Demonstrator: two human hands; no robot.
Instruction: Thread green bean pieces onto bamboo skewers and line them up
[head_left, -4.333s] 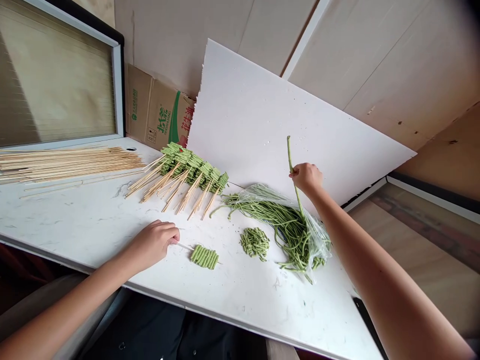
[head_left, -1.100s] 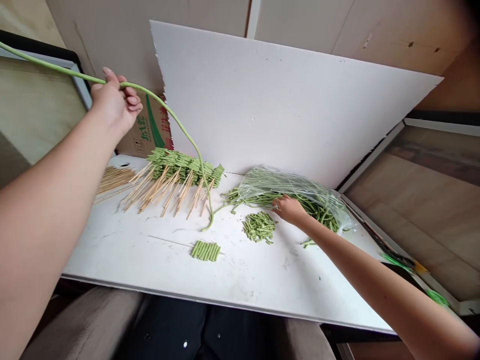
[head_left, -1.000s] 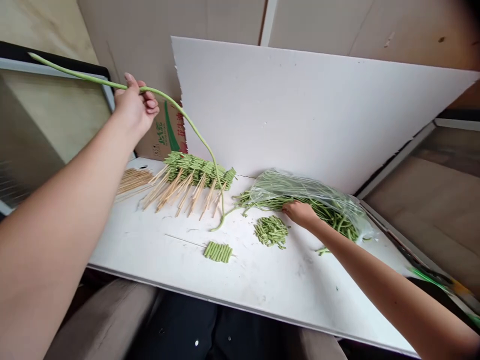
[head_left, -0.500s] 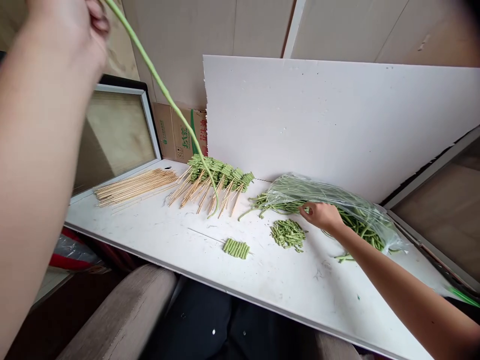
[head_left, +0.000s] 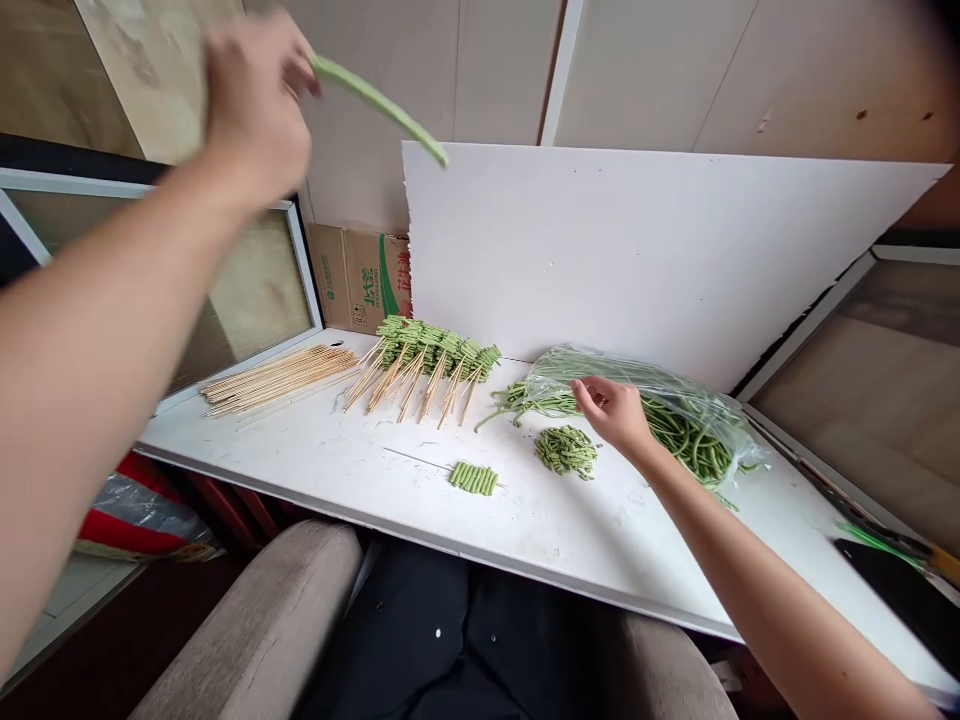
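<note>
"Where is your left hand [head_left: 262,95]?"

"Between ten and eleven o'clock, blurred, gripping a green bean [head_left: 379,102] high above the counter [head_left: 360,470]."

"And your right hand [head_left: 619,413]?"

"Between three and four o'clock, fingers loosely parted, near the bagged beans [head_left: 694,440]. You have bean pieces [head_left: 564,450] heaped at four, a loaded skewer [head_left: 474,479] at six."

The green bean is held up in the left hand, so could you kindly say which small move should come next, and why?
I would probably lower the green bean toward the right hand: the left hand holds it high above the table, while the right hand appears open near the bagged beans.
</note>
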